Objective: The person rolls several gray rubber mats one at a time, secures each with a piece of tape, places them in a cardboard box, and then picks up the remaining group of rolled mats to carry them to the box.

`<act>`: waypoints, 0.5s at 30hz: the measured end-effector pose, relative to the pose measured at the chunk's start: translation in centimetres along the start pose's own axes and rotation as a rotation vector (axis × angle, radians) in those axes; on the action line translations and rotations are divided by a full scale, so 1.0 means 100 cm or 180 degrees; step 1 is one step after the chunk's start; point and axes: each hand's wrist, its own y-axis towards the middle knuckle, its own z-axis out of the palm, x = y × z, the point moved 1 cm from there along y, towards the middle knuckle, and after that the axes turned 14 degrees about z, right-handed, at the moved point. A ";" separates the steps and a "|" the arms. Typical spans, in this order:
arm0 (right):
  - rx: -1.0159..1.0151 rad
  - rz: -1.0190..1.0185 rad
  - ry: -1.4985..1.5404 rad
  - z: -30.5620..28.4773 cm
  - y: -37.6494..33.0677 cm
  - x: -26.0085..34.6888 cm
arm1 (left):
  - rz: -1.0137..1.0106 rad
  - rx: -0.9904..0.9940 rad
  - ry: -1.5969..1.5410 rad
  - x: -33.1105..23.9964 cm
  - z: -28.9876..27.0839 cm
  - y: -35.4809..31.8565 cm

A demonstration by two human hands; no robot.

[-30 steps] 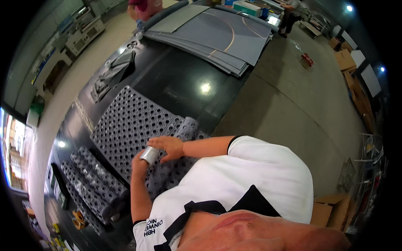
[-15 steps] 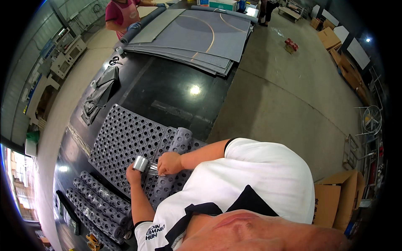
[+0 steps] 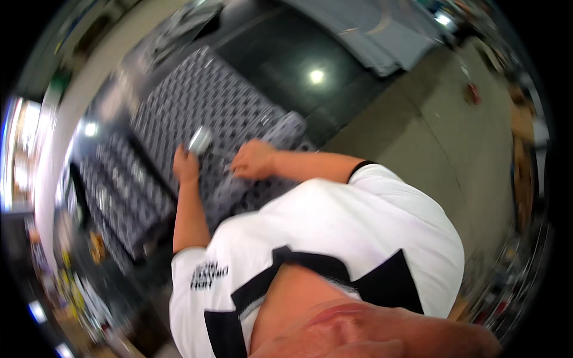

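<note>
A black table (image 3: 268, 53) is spread with a grey mat (image 3: 197, 89) pierced by rows of holes, its right edge rolled up. Above the mat, a silvery roll of tape (image 3: 202, 139) is held in the left hand (image 3: 186, 164), the fingers closed around its lower end. The right hand (image 3: 253, 160) is placed over the rolled edge, its fingers curled; whether anything is pinched by them cannot be told through the blur. Several rolled mats (image 3: 125, 185) are laid side by side at the left, with a yellowish object (image 3: 97, 246) near their lower end. Light is reflected in the table's bare stretch, beyond which grey sheets (image 3: 385, 36) are stacked. To the right, a concrete floor (image 3: 436, 134) is seen, a small red item (image 3: 473, 93) left on it, and cardboard (image 3: 522, 122) is ranged along the far side. The left rim is lit by a bright opening (image 3: 21, 155).
</note>
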 end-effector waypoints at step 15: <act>-0.1564 -0.1511 -0.0497 0.016 -0.094 -0.009 | 0.1687 0.3181 0.0949 -0.121 0.013 -0.047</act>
